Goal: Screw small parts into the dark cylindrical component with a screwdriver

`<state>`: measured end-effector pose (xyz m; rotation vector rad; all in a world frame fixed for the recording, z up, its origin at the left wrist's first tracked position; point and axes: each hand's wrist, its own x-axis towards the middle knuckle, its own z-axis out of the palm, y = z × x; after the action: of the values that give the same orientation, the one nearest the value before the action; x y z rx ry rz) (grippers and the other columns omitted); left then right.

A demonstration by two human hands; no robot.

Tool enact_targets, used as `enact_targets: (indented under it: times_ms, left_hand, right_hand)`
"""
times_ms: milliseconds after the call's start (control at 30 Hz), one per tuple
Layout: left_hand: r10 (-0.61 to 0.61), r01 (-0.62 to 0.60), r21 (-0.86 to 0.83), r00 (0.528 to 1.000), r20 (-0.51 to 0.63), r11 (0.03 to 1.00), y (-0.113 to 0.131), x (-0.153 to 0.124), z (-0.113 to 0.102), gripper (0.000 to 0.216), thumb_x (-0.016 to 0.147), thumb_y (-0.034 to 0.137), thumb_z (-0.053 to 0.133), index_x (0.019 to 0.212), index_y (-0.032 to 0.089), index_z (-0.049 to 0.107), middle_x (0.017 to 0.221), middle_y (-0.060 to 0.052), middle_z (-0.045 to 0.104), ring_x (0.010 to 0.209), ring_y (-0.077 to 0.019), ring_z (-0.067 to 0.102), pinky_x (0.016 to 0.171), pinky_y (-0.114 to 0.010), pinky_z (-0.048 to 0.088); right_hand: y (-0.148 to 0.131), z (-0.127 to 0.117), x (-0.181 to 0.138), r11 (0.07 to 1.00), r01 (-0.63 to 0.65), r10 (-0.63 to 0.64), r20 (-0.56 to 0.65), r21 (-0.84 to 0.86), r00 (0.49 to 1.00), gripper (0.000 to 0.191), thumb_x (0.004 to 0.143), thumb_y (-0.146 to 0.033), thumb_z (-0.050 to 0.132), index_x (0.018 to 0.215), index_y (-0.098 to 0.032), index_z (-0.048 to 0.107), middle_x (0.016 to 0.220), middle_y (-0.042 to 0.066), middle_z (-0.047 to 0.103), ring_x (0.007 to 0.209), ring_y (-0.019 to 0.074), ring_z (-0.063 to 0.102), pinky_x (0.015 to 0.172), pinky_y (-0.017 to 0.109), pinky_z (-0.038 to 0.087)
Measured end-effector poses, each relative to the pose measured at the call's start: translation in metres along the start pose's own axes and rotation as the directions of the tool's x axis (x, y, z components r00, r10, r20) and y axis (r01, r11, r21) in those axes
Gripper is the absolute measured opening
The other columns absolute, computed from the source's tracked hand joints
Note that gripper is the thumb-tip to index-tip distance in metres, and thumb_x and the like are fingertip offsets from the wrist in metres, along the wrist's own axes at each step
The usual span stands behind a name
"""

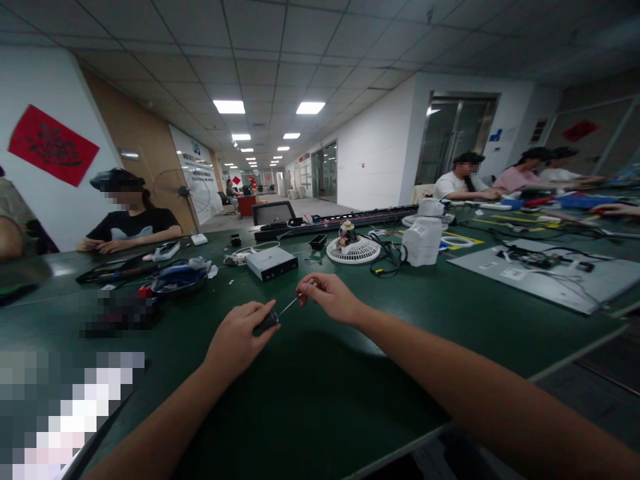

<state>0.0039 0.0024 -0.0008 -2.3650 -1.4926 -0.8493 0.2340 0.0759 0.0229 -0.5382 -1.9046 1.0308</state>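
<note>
My left hand [236, 337] is closed around the dark handle of a small screwdriver [278, 315] above the green table [310, 393]. Its thin metal shaft points up and right to my right hand [327, 296]. That hand pinches the shaft's tip, or something tiny at the tip; I cannot make out which. Both hands hover near the middle of the table, about a hand's width apart.
A grey box [271, 263], a white fan grille with a motor [353, 248] and a white fan housing [424, 239] lie beyond my hands. Tools and a dark tray [177, 279] sit at the left. A grey panel [545, 270] lies at the right. Other people sit along the tables.
</note>
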Motion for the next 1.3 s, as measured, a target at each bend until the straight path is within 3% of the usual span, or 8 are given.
enact_targets:
  times_ms: [333, 467, 767, 967, 1300]
  left_hand:
    - [-0.013, 0.013, -0.018, 1.000, 0.018, 1.000, -0.0008, 0.0001, 0.0008, 0.042, 0.086, 0.034, 0.063, 0.127, 0.024, 0.062, 0.103, -0.006, 0.070, 0.090, -0.0241, 0.064, 0.080, -0.039, 0.053]
    - [-0.006, 0.006, -0.013, 1.000, 0.023, 1.000, -0.0008, -0.0008, 0.0009, 0.042, 0.085, 0.033, 0.064, 0.127, 0.025, 0.063, 0.103, -0.006, 0.070, 0.091, -0.0238, 0.064, 0.080, -0.039, 0.053]
    - [-0.010, 0.011, -0.018, 1.000, 0.016, 1.000, 0.0008, -0.0002, 0.0000, 0.042, 0.085, 0.033, 0.065, 0.125, 0.024, 0.064, 0.102, -0.006, 0.071, 0.089, -0.0239, 0.065, 0.079, -0.037, 0.053]
    - [-0.088, 0.089, -0.009, 0.993, 0.081, 0.996, 0.0022, 0.0013, -0.0017, 0.043, 0.086, 0.037, 0.062, 0.127, 0.022, 0.063, 0.106, -0.006, 0.070, 0.094, -0.0240, 0.065, 0.083, -0.037, 0.053]
    - [-0.091, 0.088, 0.025, 0.983, 0.161, 0.996, 0.0025, 0.0019, -0.0012, 0.045, 0.088, 0.035, 0.061, 0.131, 0.020, 0.060, 0.110, -0.007, 0.069, 0.098, -0.0250, 0.063, 0.086, -0.039, 0.051]
  right_hand:
    - [0.0038, -0.0011, 0.0008, 1.000, -0.018, 0.018, 0.003, 0.007, 1.000, 0.018, 0.092, -0.031, 0.059, 0.089, -0.015, 0.064, 0.076, 0.003, 0.069, 0.073, 0.0142, 0.066, 0.069, 0.028, 0.048]
    - [0.0045, -0.0012, 0.0005, 0.999, -0.052, 0.052, 0.043, 0.008, 0.998, 0.019, 0.093, -0.031, 0.056, 0.088, -0.015, 0.065, 0.075, 0.003, 0.070, 0.071, 0.0139, 0.065, 0.062, 0.026, 0.046]
    - [0.0073, -0.0005, 0.0024, 0.997, -0.080, 0.080, 0.002, -0.007, 0.997, 0.022, 0.092, -0.035, 0.059, 0.090, -0.014, 0.066, 0.076, 0.004, 0.071, 0.071, 0.0139, 0.064, 0.059, 0.025, 0.043]
    - [0.0095, 0.0006, 0.0030, 0.994, -0.109, 0.110, -0.052, 0.032, 0.993, 0.026, 0.090, -0.040, 0.060, 0.089, -0.015, 0.065, 0.077, 0.005, 0.072, 0.072, 0.0153, 0.065, 0.057, 0.024, 0.042]
    - [0.0074, -0.0009, 0.0013, 0.996, -0.086, 0.086, 0.031, 0.012, 0.996, 0.023, 0.092, -0.036, 0.058, 0.088, -0.015, 0.066, 0.077, 0.004, 0.072, 0.072, 0.0148, 0.065, 0.060, 0.025, 0.043]
